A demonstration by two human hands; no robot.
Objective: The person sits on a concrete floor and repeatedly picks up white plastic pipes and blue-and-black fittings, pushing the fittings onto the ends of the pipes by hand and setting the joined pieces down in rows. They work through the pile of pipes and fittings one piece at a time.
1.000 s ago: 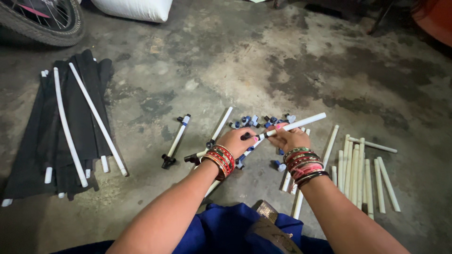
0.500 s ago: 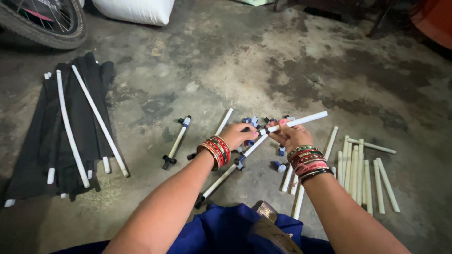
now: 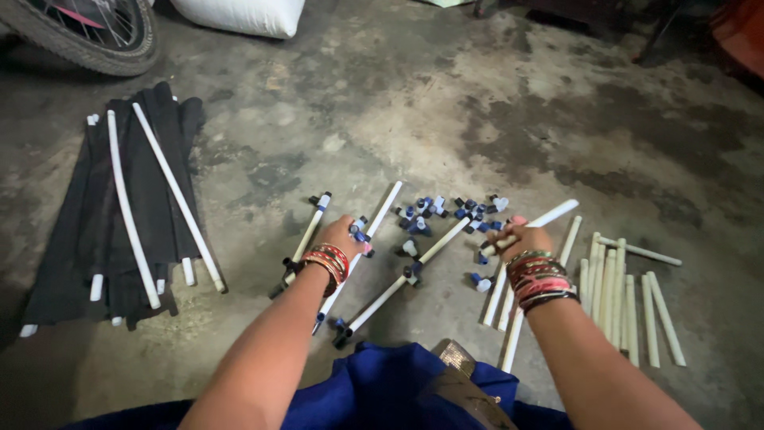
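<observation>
My right hand (image 3: 519, 239) grips a white plastic rod (image 3: 549, 215) that points up and to the right, above the concrete floor. My left hand (image 3: 341, 236) is down at the floor, its fingers closed around a small blue and black connector (image 3: 360, 232) beside a long white rod (image 3: 368, 237). A pile of small blue, black and white connectors (image 3: 446, 211) lies just beyond both hands. Both wrists wear red and gold bangles.
Loose white rods (image 3: 621, 291) lie in a row at the right. Assembled rods with connectors (image 3: 398, 287) rest in front of my blue-clad knees. A black fabric bundle with white rods (image 3: 135, 199) lies at the left. A wheel (image 3: 79, 40) and a white sack (image 3: 243, 14) are beyond.
My left hand has left the rod held by the right hand and moved left and down to the floor, closing on a connector. The right hand still holds its rod.
</observation>
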